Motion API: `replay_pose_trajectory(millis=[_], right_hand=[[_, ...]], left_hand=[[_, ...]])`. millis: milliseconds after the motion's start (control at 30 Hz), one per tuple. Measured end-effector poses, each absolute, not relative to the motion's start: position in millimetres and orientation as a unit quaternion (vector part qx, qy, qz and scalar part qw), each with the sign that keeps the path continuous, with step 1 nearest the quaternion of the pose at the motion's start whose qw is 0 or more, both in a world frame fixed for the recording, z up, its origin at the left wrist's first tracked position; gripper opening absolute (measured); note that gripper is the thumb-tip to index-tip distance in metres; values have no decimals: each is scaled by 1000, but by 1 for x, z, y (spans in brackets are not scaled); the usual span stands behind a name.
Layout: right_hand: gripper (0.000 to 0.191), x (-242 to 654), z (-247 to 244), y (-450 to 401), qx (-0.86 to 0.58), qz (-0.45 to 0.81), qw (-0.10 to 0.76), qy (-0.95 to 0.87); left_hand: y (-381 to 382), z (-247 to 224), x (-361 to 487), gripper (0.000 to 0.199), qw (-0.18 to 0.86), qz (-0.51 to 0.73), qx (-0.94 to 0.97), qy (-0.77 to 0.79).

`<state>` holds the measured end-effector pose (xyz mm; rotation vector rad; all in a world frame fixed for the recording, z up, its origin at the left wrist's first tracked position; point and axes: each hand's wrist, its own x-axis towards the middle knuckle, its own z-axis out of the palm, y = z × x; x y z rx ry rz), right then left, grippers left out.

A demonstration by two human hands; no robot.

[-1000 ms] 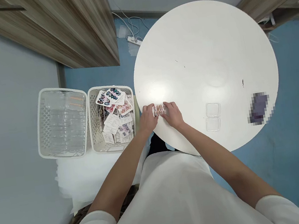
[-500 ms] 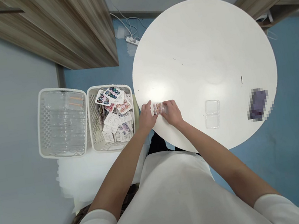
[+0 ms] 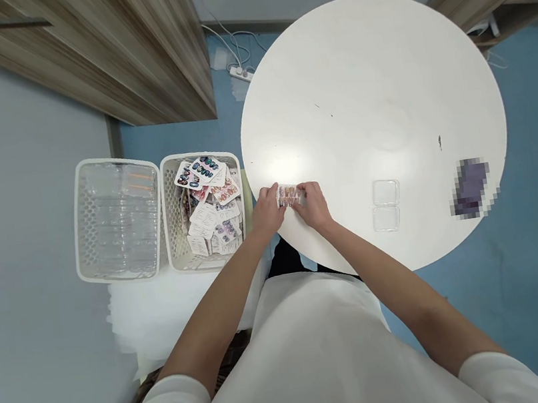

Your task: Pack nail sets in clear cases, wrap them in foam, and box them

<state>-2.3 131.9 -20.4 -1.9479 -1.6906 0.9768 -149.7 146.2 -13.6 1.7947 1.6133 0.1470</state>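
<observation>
Card sits near the centre of the frame, gripped at its ends between the fingers of the left hand and right hand. Case lies open right of centre.

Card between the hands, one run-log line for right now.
left hand: holding card | right hand: holding card | clear case: open on table, right of hands

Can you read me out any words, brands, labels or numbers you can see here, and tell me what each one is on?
No text can be read here.
White cards in the right-hand basket: lines of print, too small to read.
Nail card between the left hand and right hand: no lettering can be made out.
Purple item: pixelated, unreadable.
</observation>
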Motion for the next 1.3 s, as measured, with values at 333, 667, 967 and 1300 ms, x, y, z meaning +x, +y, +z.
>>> replay_pose_trajectory(millis=[333,667,967,1300], right_hand=[[52,-1,-15,122,-661,395,264,-581],[54,35,0,100,-639,418,277,-583],[57,131,16,45,-657,397,284,-575],[65,228,7,-4,-621,455,256,-585]], left_hand=[[143,-10,-150,58,365,64,694,617],[127,5,-127,64,397,114,703,578],[79,21,-36,60,412,98,728,539],[45,20,42,58,414,18,755,508]])
